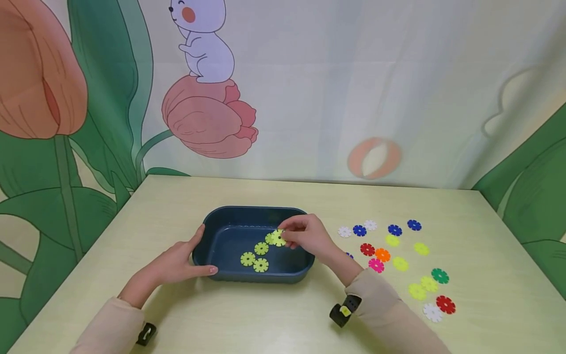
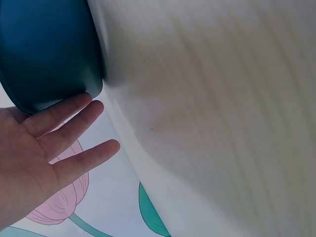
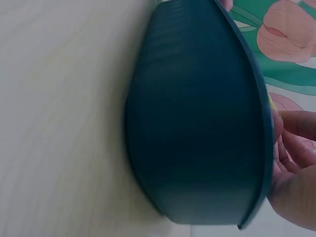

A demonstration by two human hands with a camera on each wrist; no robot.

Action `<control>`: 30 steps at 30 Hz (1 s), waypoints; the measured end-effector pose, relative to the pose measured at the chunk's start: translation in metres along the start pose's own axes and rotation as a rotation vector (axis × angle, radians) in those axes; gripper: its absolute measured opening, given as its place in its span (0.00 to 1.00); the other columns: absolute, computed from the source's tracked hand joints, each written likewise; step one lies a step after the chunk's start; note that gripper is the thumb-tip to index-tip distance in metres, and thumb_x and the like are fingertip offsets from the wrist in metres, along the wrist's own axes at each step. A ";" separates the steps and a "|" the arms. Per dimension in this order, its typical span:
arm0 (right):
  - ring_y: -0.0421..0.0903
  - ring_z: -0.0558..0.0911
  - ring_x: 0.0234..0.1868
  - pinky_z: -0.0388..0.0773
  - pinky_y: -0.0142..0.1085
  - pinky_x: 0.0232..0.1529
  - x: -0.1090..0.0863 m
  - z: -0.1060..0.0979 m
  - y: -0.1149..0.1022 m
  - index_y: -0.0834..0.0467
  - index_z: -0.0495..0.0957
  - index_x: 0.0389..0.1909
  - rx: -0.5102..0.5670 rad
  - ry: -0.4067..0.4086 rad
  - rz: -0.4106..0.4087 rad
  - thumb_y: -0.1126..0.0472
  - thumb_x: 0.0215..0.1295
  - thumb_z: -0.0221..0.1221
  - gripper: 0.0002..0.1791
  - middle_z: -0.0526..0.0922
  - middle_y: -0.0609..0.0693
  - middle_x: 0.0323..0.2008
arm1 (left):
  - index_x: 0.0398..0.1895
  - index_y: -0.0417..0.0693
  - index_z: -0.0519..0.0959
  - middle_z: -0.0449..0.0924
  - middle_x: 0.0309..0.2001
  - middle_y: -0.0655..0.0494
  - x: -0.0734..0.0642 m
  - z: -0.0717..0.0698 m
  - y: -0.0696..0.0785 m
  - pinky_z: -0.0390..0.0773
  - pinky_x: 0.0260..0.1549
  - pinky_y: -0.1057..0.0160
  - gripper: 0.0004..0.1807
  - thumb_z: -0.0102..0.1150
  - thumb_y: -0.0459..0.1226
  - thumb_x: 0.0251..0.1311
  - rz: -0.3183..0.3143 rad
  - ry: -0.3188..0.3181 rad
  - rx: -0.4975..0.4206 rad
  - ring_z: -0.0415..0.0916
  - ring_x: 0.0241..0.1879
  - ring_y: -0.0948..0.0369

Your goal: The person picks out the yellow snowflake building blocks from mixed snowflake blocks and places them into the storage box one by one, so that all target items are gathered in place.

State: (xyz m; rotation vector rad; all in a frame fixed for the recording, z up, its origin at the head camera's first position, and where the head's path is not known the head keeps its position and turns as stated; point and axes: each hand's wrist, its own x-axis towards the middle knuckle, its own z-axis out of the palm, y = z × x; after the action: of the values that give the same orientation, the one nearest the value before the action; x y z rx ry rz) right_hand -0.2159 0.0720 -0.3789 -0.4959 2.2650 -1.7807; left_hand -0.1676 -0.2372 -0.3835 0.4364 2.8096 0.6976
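Note:
A dark blue rectangular tub point(image 1: 230, 239) stands on the table, with several yellow-green snowflake discs point(image 1: 261, 265) lying inside. My left hand point(image 1: 177, 261) rests against the tub's left end, the thumb along its front side. In the left wrist view, the fingers point(image 2: 74, 131) of that hand are straight and spread, close to the tub wall point(image 2: 54, 54). Over the right part of the tub, my right hand point(image 1: 309, 235) pinches a yellow-green snowflake disc point(image 1: 278, 238) between thumb and fingers. From the right wrist view, the tub's outer wall point(image 3: 197, 113) hides most of that disc.
To the right of the tub, loose snowflake discs lie scattered on the table point(image 1: 265, 319), among them a red disc point(image 1: 445, 304), a green disc point(image 1: 439, 276) and an orange disc point(image 1: 382, 254). A printed curtain point(image 1: 300, 98) hangs behind the table's back edge.

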 end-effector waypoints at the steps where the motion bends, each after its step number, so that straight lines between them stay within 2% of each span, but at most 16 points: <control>1: 0.44 0.77 0.22 0.77 0.36 0.28 0.001 0.004 0.000 0.69 0.79 0.38 -0.002 0.003 0.001 0.70 0.57 0.59 0.09 0.80 0.54 0.24 | 0.69 0.33 0.40 0.64 0.57 0.30 0.000 0.000 0.000 0.70 0.43 0.49 0.61 0.60 0.61 0.46 0.000 -0.002 -0.002 0.70 0.50 0.48; 6: 0.50 0.79 0.23 0.77 0.36 0.27 0.005 0.021 -0.002 0.69 0.80 0.37 -0.001 0.005 0.013 0.71 0.57 0.59 0.07 0.81 0.54 0.24 | 0.69 0.33 0.40 0.68 0.54 0.32 0.001 -0.001 0.000 0.70 0.41 0.51 0.61 0.60 0.61 0.46 0.002 -0.009 -0.003 0.71 0.46 0.52; 11: 0.53 0.80 0.24 0.77 0.35 0.26 0.012 0.041 -0.008 0.67 0.81 0.36 0.004 -0.004 0.056 0.71 0.57 0.59 0.06 0.80 0.54 0.23 | 0.69 0.34 0.39 0.66 0.56 0.31 0.001 0.000 0.000 0.71 0.41 0.52 0.61 0.60 0.61 0.46 -0.015 -0.014 -0.005 0.70 0.46 0.51; 14: 0.52 0.80 0.24 0.77 0.35 0.26 0.017 0.053 -0.009 0.67 0.81 0.36 0.018 -0.020 0.084 0.72 0.57 0.59 0.06 0.80 0.53 0.22 | 0.70 0.34 0.39 0.64 0.57 0.31 0.002 0.000 0.000 0.71 0.39 0.53 0.61 0.60 0.61 0.46 -0.027 -0.019 -0.009 0.70 0.46 0.51; 20: 0.53 0.81 0.24 0.77 0.35 0.25 0.027 0.074 -0.006 0.67 0.81 0.34 0.035 -0.034 0.135 0.73 0.56 0.59 0.06 0.80 0.53 0.21 | 0.70 0.34 0.38 0.70 0.51 0.34 0.003 0.001 0.000 0.70 0.35 0.57 0.61 0.60 0.61 0.46 -0.025 -0.037 -0.024 0.70 0.38 0.55; 26: 0.49 0.80 0.20 0.78 0.38 0.26 0.037 0.091 -0.003 0.67 0.81 0.34 0.005 -0.050 0.164 0.73 0.55 0.58 0.06 0.79 0.53 0.21 | 0.70 0.34 0.39 0.69 0.53 0.33 0.003 0.000 -0.001 0.70 0.35 0.57 0.61 0.60 0.61 0.46 -0.031 -0.038 -0.018 0.70 0.39 0.55; 30: 0.44 0.78 0.18 0.78 0.35 0.25 0.042 0.100 -0.003 0.67 0.81 0.34 -0.039 -0.079 0.186 0.74 0.55 0.58 0.06 0.79 0.53 0.21 | 0.70 0.35 0.38 0.74 0.40 0.41 0.003 -0.001 -0.001 0.68 0.31 0.59 0.60 0.60 0.60 0.47 -0.046 -0.053 -0.032 0.69 0.35 0.56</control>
State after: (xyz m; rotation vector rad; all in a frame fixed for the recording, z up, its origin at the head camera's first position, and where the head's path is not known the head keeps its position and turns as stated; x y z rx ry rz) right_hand -0.2172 -0.0352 -0.3993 -0.3432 2.2162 -1.6026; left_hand -0.1708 -0.2373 -0.3834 0.3784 2.7461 0.7099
